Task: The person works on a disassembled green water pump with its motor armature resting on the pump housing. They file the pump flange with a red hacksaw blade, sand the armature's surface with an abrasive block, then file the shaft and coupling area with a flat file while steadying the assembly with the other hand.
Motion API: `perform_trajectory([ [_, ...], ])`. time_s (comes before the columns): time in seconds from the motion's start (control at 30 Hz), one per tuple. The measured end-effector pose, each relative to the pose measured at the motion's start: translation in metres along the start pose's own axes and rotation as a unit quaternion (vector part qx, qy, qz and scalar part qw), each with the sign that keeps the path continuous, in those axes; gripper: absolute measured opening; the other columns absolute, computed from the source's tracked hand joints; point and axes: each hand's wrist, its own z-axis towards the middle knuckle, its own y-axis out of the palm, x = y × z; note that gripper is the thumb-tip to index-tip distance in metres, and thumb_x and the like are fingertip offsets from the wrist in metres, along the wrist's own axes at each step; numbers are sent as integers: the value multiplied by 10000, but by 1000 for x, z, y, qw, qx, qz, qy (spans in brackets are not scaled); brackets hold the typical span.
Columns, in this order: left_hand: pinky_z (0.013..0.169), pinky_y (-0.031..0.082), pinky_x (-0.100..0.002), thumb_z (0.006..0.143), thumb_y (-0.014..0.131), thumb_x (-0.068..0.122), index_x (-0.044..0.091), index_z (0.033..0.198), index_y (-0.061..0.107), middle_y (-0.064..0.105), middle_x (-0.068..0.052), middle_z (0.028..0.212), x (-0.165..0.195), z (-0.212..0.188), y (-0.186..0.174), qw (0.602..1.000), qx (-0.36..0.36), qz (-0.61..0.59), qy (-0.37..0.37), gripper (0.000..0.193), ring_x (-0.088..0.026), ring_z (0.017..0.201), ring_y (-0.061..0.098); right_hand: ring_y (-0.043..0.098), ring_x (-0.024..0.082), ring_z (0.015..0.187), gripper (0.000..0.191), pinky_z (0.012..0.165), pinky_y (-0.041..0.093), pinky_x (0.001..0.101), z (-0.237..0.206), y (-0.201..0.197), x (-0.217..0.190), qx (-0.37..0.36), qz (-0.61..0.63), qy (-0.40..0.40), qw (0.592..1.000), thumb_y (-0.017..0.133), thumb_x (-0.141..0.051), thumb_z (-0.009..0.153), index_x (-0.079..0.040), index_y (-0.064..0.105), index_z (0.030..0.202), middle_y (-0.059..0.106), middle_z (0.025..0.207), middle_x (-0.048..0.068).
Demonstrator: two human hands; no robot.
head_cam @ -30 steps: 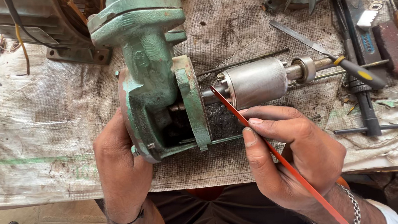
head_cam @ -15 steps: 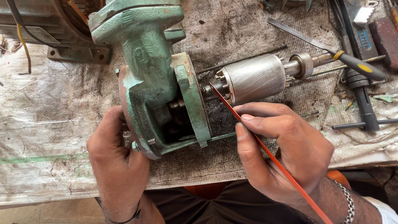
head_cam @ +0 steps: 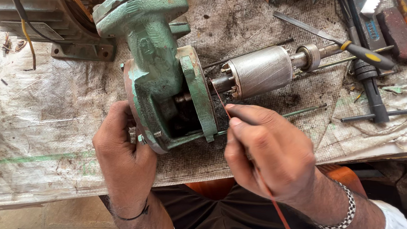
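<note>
Two hands at work on a green pump housing (head_cam: 160, 71) lying at centre of the sackcloth-covered bench (head_cam: 41, 115). Left hand (head_cam: 123, 156) at seven o'clock, clasped on its rusty flange. Right hand (head_cam: 269, 152) at four o'clock, fingers pinched on a thin red rod (head_cam: 280, 217), tip beside the silver rotor (head_cam: 261, 71).

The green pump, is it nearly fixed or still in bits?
Still in bits. Done: the pump is off the motor shell, with its rotor bare. In hand: the left hand steadies it while the right hand pokes a thin red rod inside. Left: putting it all together.
</note>
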Motion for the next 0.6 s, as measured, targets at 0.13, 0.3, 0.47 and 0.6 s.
perform_trajectory([
  [0.13,718,505,-272,895,639,-70,-16,1071,629,646,-67,837,1,0,0,1000,1,5,7,185,-121,778,596,733,382,1030,246,892,641,426,-1,3,-4,-23,-2,-21,1000,700,78,899,96,583,1114,675,1116,259],
  [0.3,709,497,-271,882,636,-70,-15,1064,624,643,-58,831,1,0,1,1000,1,11,5,191,-122,767,587,727,408,1069,244,938,639,457,-5,4,-3,-55,11,-46,997,701,58,894,78,579,1104,661,1135,275],
  [0.47,693,482,-272,887,661,-51,-13,1046,614,618,-60,810,1,-1,1,1000,3,16,4,170,-122,759,569,716,413,1046,236,908,630,447,-10,-1,2,-31,47,-29,998,678,52,895,79,563,1099,641,1156,301],
  [0.6,678,477,-270,882,664,-43,-10,1042,619,612,-62,798,2,0,2,1000,5,14,2,170,-121,745,562,716,389,1039,220,888,635,429,-10,-1,2,-17,37,-21,999,656,87,913,83,549,1104,639,1167,287],
])
